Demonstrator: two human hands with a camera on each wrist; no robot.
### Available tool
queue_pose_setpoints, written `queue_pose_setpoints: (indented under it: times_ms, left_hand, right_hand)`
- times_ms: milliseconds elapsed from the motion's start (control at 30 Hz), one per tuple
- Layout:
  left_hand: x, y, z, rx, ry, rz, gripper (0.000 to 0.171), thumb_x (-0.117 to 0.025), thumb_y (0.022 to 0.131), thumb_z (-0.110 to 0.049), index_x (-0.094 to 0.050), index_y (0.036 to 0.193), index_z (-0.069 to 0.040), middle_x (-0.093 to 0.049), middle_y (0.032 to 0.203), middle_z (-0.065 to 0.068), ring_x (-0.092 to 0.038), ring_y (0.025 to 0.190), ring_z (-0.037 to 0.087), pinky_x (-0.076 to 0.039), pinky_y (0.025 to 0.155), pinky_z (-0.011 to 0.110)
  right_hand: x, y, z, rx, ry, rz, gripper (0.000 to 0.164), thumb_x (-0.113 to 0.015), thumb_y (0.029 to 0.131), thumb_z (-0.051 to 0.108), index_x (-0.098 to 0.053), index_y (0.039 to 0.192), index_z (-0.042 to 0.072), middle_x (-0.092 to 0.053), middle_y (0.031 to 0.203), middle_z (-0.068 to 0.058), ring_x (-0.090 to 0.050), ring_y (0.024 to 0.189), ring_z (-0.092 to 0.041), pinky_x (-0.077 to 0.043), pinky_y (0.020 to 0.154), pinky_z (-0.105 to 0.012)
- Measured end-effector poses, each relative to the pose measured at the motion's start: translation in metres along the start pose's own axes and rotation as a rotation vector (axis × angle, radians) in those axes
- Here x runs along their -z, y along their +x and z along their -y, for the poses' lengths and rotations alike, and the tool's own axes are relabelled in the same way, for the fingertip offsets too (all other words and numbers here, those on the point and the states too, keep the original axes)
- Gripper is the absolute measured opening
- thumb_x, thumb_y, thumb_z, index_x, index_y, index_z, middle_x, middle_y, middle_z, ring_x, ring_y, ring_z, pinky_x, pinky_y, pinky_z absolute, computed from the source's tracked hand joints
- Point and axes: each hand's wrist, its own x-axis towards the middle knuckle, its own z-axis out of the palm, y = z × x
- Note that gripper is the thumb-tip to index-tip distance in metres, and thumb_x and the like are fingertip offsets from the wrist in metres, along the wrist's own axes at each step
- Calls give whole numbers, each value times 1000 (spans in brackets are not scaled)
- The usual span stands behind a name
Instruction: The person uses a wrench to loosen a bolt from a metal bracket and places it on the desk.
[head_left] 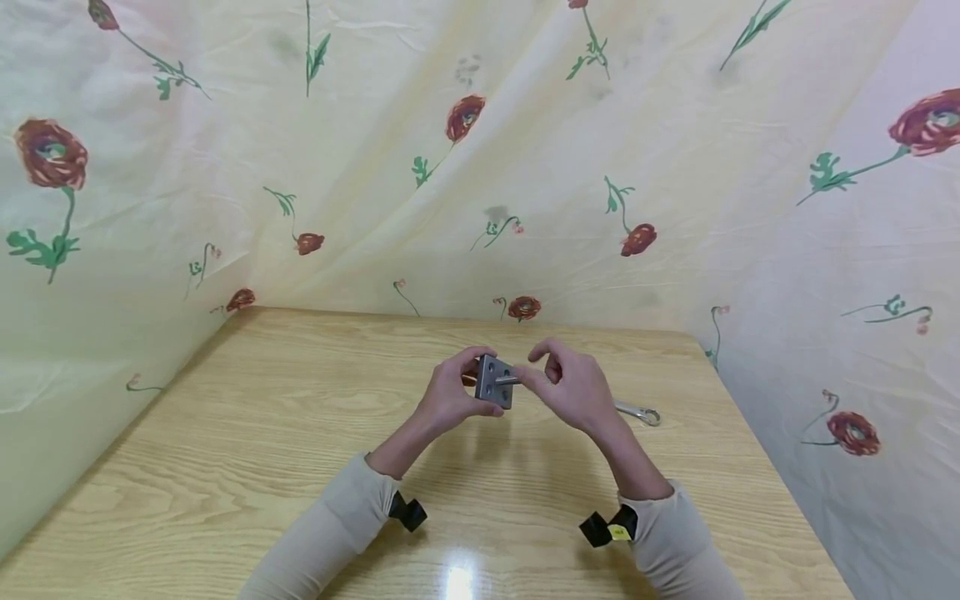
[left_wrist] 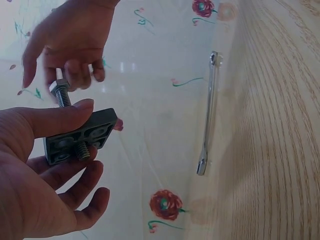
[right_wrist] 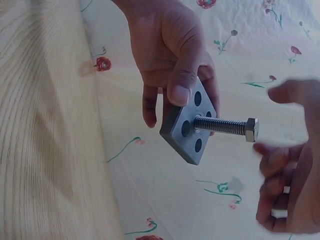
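A dark plate (left_wrist: 77, 137), pierced by a bolt (left_wrist: 63, 96), is gripped in the left hand (left_wrist: 30, 195).
The plate is pinched under the thumb (left_wrist: 75, 114); the bolt's threaded end (left_wrist: 82, 151) is exposed at the recessed face. The right hand (left_wrist: 75, 42) is held just beside the hexagonal head (left_wrist: 59, 86). A metal wrench (left_wrist: 208, 112) is laid on the wooden tabletop (left_wrist: 280, 125), near flowered cloth (left_wrist: 140, 165).

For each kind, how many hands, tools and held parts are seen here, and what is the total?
Hands: 2, the left hand and the right hand
Plate: 1
Bolt: 1
Wrench: 1
Total: 5
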Motion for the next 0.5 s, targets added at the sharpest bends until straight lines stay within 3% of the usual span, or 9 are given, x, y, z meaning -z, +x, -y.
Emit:
queue_pose_setpoints:
  times_ms: [100,200,333,500]
  left_hand:
    - [0,0,0,9,0,-2,75,-91,65,0,-59,132,-12,-73,114,16,-65,97,28,-53,92,56]
    - [0,-1,0,7,5,-5,74,-91,65,0,-59,131,-12,-74,112,16,-65,96,26,-53,91,56]
    - [0,-1,0,1,10,-8,74,-91,65,-1,-59,131,-12,-74,111,15,-65,96,26,-53,92,56]
    - [-1,0,-1,1,11,-4,74,-91,65,0,-59,132,-11,-74,111,15,-65,96,27,-53,92,56]
  right_hand:
    - [-2,1,-1,-138,-37,48,49,-51,100,52,-70,82,11,-56,63,-1,-45,55,-14,-35,53,-27]
    - [-7,2,-2,-211,-31,116,66,-39,102,59,-68,68,10,-59,60,-2,-47,52,-15,-36,51,-28]
    - [-11,2,0,-221,3,155,69,-39,102,59,-63,61,9,-50,53,1,-39,46,-13,-31,46,-27]
    - [-11,2,0,-174,16,153,60,-45,103,53,-63,66,9,-44,54,3,-36,48,-12,-30,47,-26]
